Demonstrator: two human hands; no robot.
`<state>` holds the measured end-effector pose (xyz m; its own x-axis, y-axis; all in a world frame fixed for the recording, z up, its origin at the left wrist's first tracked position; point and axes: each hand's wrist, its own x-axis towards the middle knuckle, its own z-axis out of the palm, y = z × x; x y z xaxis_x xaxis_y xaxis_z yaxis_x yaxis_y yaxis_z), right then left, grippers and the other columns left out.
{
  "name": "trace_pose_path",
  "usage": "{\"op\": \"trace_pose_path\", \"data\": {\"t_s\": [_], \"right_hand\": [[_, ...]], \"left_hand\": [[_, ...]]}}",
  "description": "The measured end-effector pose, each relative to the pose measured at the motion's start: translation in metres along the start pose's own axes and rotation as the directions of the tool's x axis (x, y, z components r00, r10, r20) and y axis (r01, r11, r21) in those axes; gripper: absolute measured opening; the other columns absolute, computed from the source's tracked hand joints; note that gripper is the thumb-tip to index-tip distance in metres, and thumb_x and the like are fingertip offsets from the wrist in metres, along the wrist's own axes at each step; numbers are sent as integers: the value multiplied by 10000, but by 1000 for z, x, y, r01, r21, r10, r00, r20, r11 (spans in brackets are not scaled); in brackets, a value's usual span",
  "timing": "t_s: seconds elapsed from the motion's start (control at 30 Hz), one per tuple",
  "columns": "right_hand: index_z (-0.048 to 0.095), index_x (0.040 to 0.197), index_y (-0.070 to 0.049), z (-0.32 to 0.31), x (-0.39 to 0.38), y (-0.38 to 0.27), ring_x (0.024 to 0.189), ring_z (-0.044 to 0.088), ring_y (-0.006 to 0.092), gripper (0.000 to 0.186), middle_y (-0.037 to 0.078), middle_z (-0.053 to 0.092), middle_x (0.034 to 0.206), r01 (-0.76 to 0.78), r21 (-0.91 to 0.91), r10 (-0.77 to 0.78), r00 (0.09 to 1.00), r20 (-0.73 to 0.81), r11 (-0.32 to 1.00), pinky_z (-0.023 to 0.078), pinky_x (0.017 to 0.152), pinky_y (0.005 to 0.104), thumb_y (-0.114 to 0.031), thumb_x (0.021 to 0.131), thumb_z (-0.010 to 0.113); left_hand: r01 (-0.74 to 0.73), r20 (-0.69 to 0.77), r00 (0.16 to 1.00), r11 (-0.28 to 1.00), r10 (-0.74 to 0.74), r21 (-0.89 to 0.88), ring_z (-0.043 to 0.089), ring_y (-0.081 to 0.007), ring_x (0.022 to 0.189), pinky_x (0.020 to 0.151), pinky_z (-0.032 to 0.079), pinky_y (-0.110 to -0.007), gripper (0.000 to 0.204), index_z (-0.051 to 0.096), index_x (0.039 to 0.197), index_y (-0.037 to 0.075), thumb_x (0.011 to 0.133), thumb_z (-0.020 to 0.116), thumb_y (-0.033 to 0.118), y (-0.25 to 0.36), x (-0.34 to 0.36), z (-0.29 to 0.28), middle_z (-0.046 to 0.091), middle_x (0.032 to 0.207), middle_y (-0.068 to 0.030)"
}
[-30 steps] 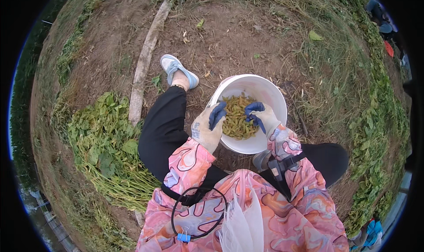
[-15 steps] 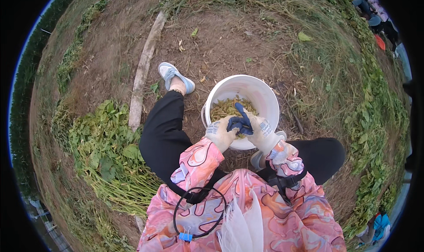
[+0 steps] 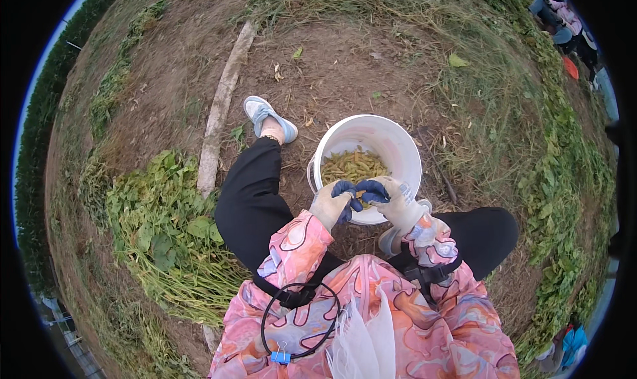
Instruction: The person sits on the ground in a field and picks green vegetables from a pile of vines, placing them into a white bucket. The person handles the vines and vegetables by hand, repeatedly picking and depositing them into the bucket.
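Note:
A white bucket (image 3: 405,154) stands on the soil in front of me, with many yellow-green bean pods (image 3: 353,164) lying in its bottom. Over its near rim I hold both hands close together, in white gloves with dark blue fingers. My left hand (image 3: 333,203) is closed with its fingers curled in. My right hand (image 3: 391,201) pinches from the other side. A small yellowish bean pod (image 3: 360,194) shows between the two sets of fingertips, partly covered by them.
Left of my leg lies a heap of cut leafy plants (image 3: 162,226). A pale wooden pole (image 3: 222,107) runs along the ground beyond it. Uprooted greenery (image 3: 557,180) lines the right side. Other people (image 3: 564,24) sit at the far right.
My fingers have come back from over the pods toward the near rim and curled. The right hand's raised blue finger is now bent into a pinch, and the hands are slightly farther apart.

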<state>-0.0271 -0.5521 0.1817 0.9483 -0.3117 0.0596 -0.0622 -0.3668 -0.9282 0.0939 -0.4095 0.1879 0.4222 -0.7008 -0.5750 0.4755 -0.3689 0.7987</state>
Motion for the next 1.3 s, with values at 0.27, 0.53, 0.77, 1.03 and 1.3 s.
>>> {"op": "trace_pose_path", "data": {"t_s": [0.27, 0.53, 0.77, 1.03, 1.3], "right_hand": [[580, 1051, 20, 4, 0, 0, 891, 587, 120, 260, 68, 642, 966, -371, 302, 345, 928, 137, 878, 480, 809, 267, 73, 797, 598], [592, 1035, 27, 1, 0, 3, 862, 584, 116, 238, 59, 643, 943, -325, 376, 310, 945, 102, 868, 478, 781, 252, 69, 802, 575], [596, 1041, 25, -6, 0, -6, 697, 602, 116, 193, 67, 646, 867, -392, 634, 406, 904, 133, 666, 502, 646, 240, -10, 859, 545], [585, 1037, -1, 0, -7, -1, 574, 578, 128, 192, 75, 633, 767, -398, 715, 461, 879, 119, 575, 462, 506, 238, -129, 896, 559], [581, 1000, -1, 7, -5, -8, 557, 549, 107, 174, 48, 610, 745, -391, 660, 489, 871, 40, 642, 440, 494, 229, -146, 905, 559]], "left_hand": [[2, 109, 994, 997, -10, 72, 507, -86, 458, 414, 375, -211, 145, 563, 974, 5, 892, 459, 68, 0, -2, -7, 653, 730, -76], [-109, 57, 993, 990, 104, 94, 473, -75, 443, 406, 352, -211, 107, 582, 929, 11, 870, 495, 32, -6, 1, 5, 648, 704, -70], [-121, -64, 990, 989, 126, 88, 625, -145, 653, 575, 470, -265, 157, 588, 966, 13, 810, 597, 4, 1, 2, 5, 669, 842, -102], [-495, 164, 607, 209, 777, 843, 636, -281, 804, 707, 495, -375, 438, 595, 1064, 107, 637, 658, 32, -14, -1, 6, 655, 935, -77], [-526, 167, 590, 219, 790, 822, 641, -285, 822, 715, 502, -371, 403, 596, 1030, 84, 636, 658, 23, -11, -3, 9, 659, 947, -91]]}}
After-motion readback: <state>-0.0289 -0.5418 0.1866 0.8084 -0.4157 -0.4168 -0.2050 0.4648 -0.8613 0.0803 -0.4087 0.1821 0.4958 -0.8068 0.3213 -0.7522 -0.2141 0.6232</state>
